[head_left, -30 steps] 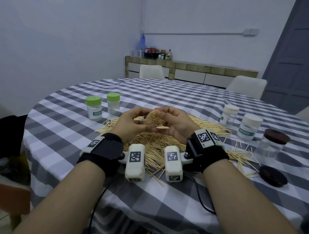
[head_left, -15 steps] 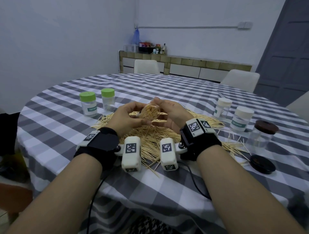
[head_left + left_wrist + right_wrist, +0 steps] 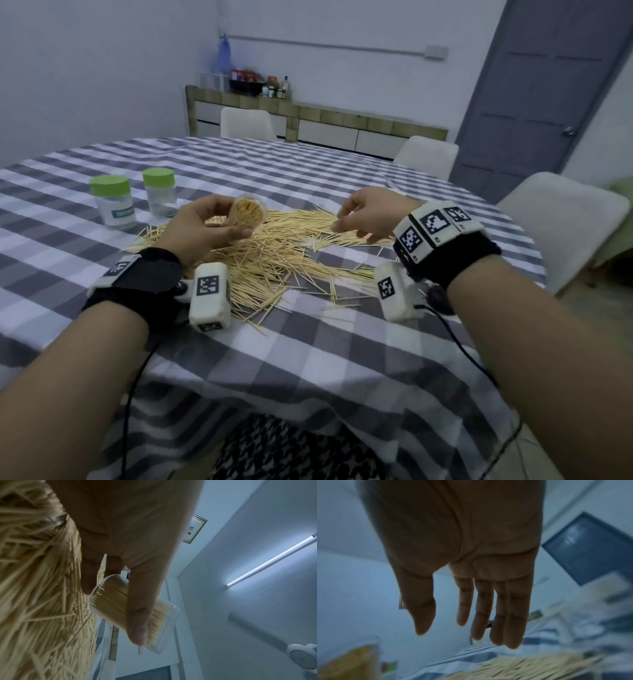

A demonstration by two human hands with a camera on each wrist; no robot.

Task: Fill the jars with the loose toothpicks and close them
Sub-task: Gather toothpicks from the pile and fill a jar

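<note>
Your left hand [image 3: 202, 228] grips the open jar [image 3: 247, 214], packed with toothpicks; your right hand [image 3: 368, 214] hangs relaxed and empty over the pile [image 3: 274, 253].

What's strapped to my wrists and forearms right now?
Both forearms are bare, no sleeves. Each wrist wears a black strap carrying white boxes printed with black square tag markers. A thin black cable trails from each.

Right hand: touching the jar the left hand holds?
Apart. The head view shows the right hand off to the side over the loose toothpicks, with open table between it and the jar gripped by the left hand.
</note>
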